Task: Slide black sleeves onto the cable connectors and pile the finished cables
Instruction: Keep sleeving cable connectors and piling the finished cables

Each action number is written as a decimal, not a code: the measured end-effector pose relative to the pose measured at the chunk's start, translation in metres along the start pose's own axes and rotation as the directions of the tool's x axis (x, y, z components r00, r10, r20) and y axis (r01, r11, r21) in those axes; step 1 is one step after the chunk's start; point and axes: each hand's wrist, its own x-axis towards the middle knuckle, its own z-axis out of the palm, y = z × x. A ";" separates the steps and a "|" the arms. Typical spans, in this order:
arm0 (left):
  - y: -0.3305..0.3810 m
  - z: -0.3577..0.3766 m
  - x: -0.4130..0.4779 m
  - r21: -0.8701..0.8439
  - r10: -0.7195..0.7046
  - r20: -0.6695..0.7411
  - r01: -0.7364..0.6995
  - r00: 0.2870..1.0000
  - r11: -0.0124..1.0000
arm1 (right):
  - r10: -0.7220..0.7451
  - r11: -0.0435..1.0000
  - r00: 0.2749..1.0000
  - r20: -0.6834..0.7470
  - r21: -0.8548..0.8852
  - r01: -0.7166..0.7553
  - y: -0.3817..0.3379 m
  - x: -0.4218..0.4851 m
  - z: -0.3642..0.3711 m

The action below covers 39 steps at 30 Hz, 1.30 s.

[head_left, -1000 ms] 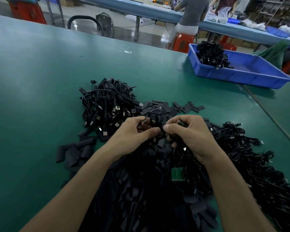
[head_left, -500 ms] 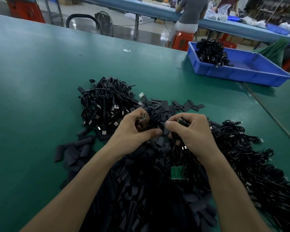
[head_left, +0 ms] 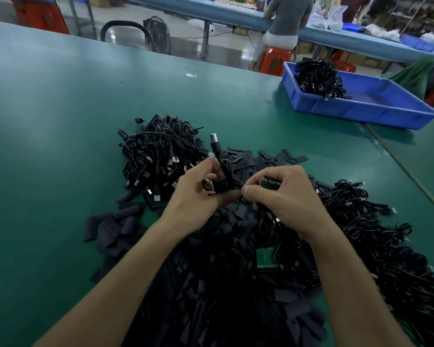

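My left hand (head_left: 198,196) grips a coiled black cable (head_left: 224,176); its USB plug (head_left: 214,142) sticks up above my fingers and a small bare circuit-board connector (head_left: 208,184) shows by my palm. My right hand (head_left: 283,196) pinches a small green circuit board (head_left: 269,183) close to the left hand. A heap of flat black sleeves (head_left: 211,284) lies under my forearms. A pile of black cables (head_left: 158,156) sits behind my left hand, and another tangle of cables (head_left: 386,246) spreads at the right.
A blue tray (head_left: 376,108) holding a bundle of black cables (head_left: 318,78) stands at the far right of the green table (head_left: 60,121). A second green board (head_left: 265,259) lies among the sleeves. A person sits on a red stool (head_left: 276,60) at another table behind.
My left hand has lifted the coiled cable, so its USB plug rises above my fingers. My right hand stays close by with the green board.
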 end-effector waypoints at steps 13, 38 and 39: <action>0.006 0.004 -0.002 0.163 0.090 -0.121 -0.069 0.989 0.984 | 0.024 0.994 0.998 -0.066 -0.109 -0.032 0.001 0.001 -0.004; 0.021 0.000 -0.006 0.088 0.053 0.174 -0.069 0.983 0.994 | -0.009 0.981 0.991 -0.133 0.190 0.035 0.006 0.000 -0.009; 0.022 -0.002 -0.004 0.006 -0.046 0.172 0.046 0.984 0.999 | -0.029 0.982 0.993 -0.118 0.183 0.050 0.007 0.000 -0.009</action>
